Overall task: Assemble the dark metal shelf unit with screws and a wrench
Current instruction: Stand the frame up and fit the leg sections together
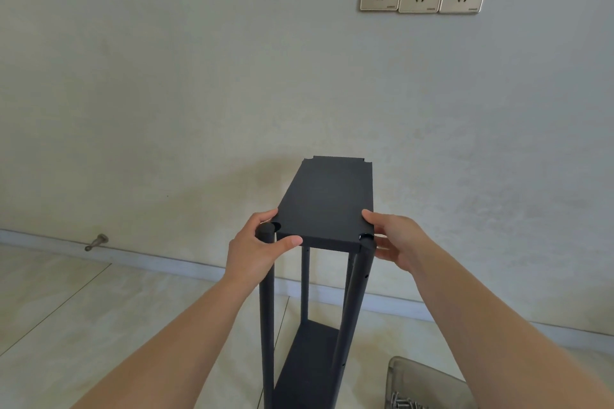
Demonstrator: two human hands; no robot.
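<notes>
I see the dark metal shelf unit (309, 279) standing upright on the tiled floor (99, 309) near the wall. My left hand (257, 251) grips the near left post (267, 309) at its top, thumb pressed on the front edge of the top shelf panel (327, 202). My right hand (397, 242) holds the panel's right edge beside the near right post (354, 292), fingers partly hidden. What look like screws (403, 403) lie in a clear tray (428, 382) at lower right

A pale tiled floor (99, 309) carries the dark metal shelf unit (319, 276), standing upright near the wall. A clear tray (428, 378) holding screws (403, 403) lies just beside it.
</notes>
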